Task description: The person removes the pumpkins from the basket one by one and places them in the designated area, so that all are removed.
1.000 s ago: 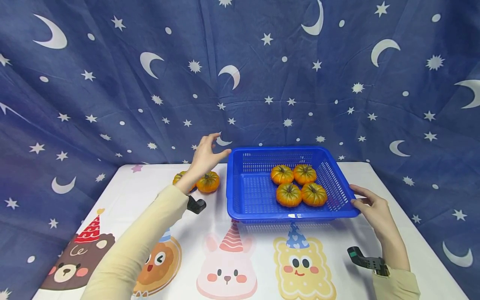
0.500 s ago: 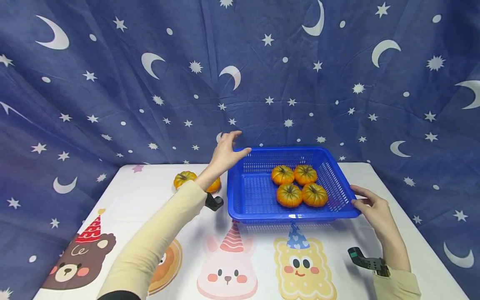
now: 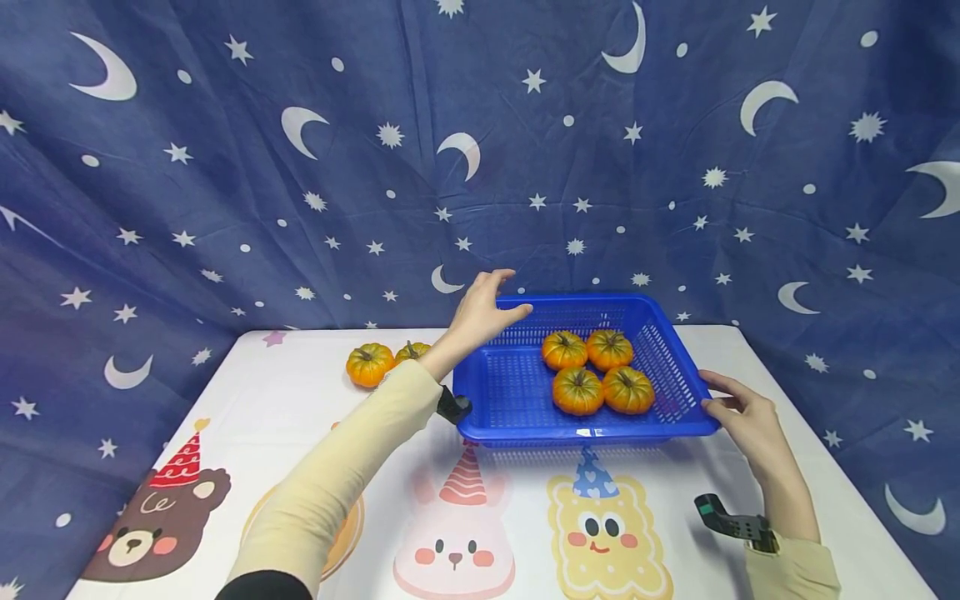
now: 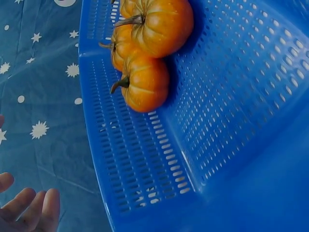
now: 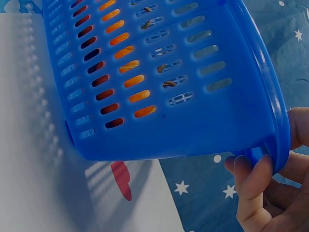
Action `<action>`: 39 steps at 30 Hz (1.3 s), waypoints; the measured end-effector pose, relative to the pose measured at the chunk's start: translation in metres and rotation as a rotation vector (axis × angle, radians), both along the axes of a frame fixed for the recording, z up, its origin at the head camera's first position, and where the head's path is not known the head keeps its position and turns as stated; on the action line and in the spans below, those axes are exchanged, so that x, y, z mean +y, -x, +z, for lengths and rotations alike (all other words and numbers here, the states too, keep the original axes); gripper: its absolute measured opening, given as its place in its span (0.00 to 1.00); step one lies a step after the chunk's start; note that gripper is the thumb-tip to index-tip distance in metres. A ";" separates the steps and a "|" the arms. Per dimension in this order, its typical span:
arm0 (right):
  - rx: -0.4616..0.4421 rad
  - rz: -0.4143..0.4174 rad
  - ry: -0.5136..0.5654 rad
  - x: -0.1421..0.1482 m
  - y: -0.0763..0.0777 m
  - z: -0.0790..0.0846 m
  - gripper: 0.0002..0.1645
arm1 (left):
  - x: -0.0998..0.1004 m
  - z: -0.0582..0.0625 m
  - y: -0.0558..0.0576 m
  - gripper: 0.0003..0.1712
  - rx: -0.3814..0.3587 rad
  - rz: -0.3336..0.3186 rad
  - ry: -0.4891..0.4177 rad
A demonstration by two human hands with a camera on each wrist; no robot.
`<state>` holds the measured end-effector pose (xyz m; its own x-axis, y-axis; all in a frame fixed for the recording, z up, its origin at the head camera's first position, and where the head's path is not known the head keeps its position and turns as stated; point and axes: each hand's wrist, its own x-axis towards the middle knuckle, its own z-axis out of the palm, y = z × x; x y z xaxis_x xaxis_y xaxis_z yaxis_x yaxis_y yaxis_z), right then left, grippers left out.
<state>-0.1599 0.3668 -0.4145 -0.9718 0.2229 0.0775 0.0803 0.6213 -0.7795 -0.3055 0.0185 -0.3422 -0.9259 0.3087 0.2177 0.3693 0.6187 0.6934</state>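
Note:
A blue plastic basket (image 3: 517,435) with slotted walls stands on the table, with several small orange pumpkins (image 3: 578,392) grouped in its right half. My left hand (image 3: 478,318) is over the basket's back left corner, fingers spread and holding nothing. In the left wrist view its fingertips (image 4: 50,210) show at the lower left, apart from the basket's edge. At the right side, my right hand (image 3: 756,423) grips the basket's rim; the right wrist view shows bent fingers (image 5: 256,186) around the rim's corner.
Two more pumpkins, one at the left (image 3: 369,365) and one partly hidden behind my left forearm (image 3: 412,351), sit on the table left of the basket. The white tablecloth (image 3: 420,550) has printed cartoon figures. A blue star-and-moon curtain (image 3: 525,150) hangs right behind the table.
My left hand has moved right, from beside the basket's left edge to over its back left part. The right hand, basket and pumpkins have stayed in place.

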 end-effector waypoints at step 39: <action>0.012 0.014 -0.013 0.002 0.000 -0.001 0.28 | 0.055 -0.050 0.022 0.36 -0.110 0.044 -0.096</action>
